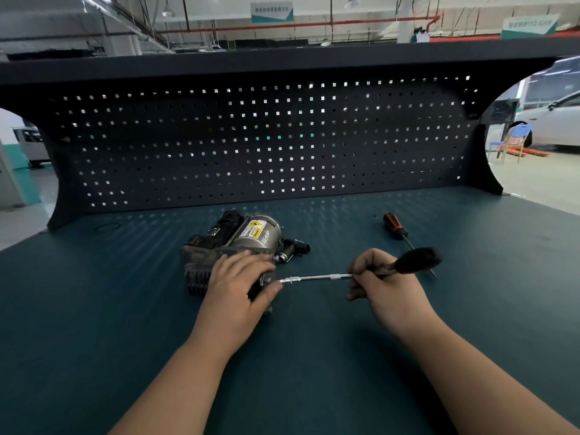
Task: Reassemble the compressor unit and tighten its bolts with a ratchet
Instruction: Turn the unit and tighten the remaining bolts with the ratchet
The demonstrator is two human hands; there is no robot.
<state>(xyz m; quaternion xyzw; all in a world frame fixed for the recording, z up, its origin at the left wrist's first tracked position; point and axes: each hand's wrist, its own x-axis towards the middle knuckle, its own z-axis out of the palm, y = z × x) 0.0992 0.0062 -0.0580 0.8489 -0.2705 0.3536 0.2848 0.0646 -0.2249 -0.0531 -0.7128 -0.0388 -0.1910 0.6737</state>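
The compressor unit (248,238), a grey cylinder with a yellow warning label and black finned parts, lies on the teal bench (125,309) left of centre. My left hand (240,281) grips its near right end, fingers over the top and thumb by the bolt. My right hand (381,285) grips the ratchet (414,262) by its black handle. The ratchet's chrome extension bar (314,277) runs left to the compressor's right face, its tip next to my left thumb. The bolt itself is hidden.
A screwdriver (397,229) with an orange and black handle lies behind my right hand, tip toward me. A black O-ring (107,227) lies at the back left. A dark pegboard (266,139) closes off the rear of the bench.
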